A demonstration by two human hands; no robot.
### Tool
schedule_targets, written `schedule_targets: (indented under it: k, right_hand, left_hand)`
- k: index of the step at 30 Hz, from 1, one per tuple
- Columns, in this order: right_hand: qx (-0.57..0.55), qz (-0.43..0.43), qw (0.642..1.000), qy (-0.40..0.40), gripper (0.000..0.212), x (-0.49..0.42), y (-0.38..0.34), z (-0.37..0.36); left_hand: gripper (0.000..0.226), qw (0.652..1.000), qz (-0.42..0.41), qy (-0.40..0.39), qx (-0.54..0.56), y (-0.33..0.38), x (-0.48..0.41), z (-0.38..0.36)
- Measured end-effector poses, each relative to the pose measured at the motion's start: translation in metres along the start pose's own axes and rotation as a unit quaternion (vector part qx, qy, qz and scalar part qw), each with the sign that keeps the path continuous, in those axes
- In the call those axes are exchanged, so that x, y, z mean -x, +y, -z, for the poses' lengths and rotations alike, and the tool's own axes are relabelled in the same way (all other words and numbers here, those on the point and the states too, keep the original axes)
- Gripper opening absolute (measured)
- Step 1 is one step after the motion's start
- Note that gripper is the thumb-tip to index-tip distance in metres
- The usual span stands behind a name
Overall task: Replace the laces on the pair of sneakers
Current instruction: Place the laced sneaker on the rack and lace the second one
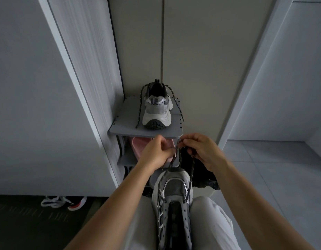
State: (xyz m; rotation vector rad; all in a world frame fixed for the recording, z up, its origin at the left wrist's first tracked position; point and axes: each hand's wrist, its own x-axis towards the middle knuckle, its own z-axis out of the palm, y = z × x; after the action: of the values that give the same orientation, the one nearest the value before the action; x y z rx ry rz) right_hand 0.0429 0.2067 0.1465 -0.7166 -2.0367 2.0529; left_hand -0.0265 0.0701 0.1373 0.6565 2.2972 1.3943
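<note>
Rack [127, 120] at 11: the top shelf holds the second sneaker [157, 110] with its lace ends hanging loose, and a pink slipper [138, 143] sits on the shelf below. Left hand [156, 152] pinches one run of the lace [174, 158]. Near sneaker [174, 195] at 6, between the knees, laced only at the toe-end eyelets. Right hand [201, 150] pinches the other run. Lace looks light, limp and grippy, so hold it near the tips. Shoe looks light, with a soft upper.

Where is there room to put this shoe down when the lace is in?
The pale tiled floor on your right, beside the white wall, is bare. On the grey top shelf a strip lies free left of the grey sneaker, though its dark speckled lace trails along it. The lower shelf is crowded with pink slippers.
</note>
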Motion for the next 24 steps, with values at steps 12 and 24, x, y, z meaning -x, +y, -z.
schedule_targets:
  k: [12,24]
  right_hand:
    - [-0.042,0.085,0.993,0.075,0.017,0.031,0.003,0.056]
    - [0.253,0.216,0.938,-0.102,0.032,0.074,0.048,-0.012]
  left_hand:
    - [0.008,0.996,-0.078,-0.035,-0.031,-0.019,0.027,0.052]
    - [0.018,0.995,-0.073,-0.065,0.014,-0.012,0.074,0.005]
